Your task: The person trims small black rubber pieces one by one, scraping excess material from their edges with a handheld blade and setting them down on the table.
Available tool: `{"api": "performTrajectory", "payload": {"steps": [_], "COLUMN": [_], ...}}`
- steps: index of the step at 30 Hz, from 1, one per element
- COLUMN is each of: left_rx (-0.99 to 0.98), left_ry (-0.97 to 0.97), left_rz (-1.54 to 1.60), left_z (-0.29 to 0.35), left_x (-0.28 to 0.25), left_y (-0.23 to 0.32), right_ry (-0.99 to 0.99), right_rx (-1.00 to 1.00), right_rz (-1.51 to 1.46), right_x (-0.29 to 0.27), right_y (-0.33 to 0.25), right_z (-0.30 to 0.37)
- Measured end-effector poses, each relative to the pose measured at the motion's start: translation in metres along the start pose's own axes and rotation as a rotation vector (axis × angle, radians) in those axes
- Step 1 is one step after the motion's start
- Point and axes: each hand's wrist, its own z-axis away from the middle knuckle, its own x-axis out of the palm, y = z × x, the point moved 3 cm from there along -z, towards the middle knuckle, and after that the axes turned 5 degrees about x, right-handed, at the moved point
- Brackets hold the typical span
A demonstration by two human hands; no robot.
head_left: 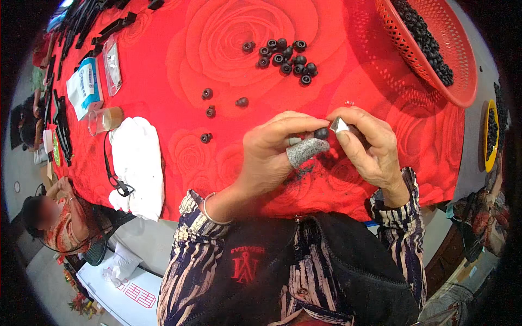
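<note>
In the head view we find both hands close together over the red, rose-patterned worktop [206,168], and we take them as the centre of our clock. Our left hand [269,155] pinches a small black piece [321,133] between the fingers and a thumb wearing a grey speckled cover [307,152]. Our right hand [375,144], just beside it toward three o'clock, grips a metal piece [338,125] between thumb and forefinger; it looks like a short blade, though the fingers hide too much for us to be sure. Dark crumbs [305,170] lie just below the hands, between six and seven o'clock.

At eleven o'clock we see a cluster of similar black pieces [286,68], and four loose ones [242,101] lie between nine and ten. A red basket [399,46] full of dark pieces leans in between one and two o'clock, with a yellow basket [491,165] farther out at three, beyond the worktop. Near nine o'clock are a white cloth [144,168] and a clear cup [100,121] lying on its side; a blue-and-white packet [86,87] sits toward half past nine
</note>
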Motion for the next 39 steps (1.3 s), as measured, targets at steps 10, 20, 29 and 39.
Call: {"api": "performTrajectory", "payload": {"steps": [10, 20, 29, 39], "left_rx": [0.125, 0.088, -0.054, -0.329], "left_ry": [-0.067, -0.077, -0.063, -0.035], "left_rz": [-0.118, -0.104, -0.020, 0.287], "left_z": [-0.0031, -0.0031, -0.0034, -0.0027], "left_x": [-0.0006, 0.0001, 0.0014, 0.0036], "left_y": [0.0011, 0.0011, 0.0014, 0.0004], "right_ry": [-0.017, 0.031, 0.014, 0.049], "right_rx": [-0.006, -0.020, -0.009, -0.005], "right_rz": [0.017, 0.035, 0.065, 0.073], "right_x": [0.0019, 0.0017, 0.0027, 0.0025], "right_y": [-0.0017, -0.0006, -0.0023, -0.0010], "right_z": [-0.0007, 0.0001, 0.0006, 0.0013]}}
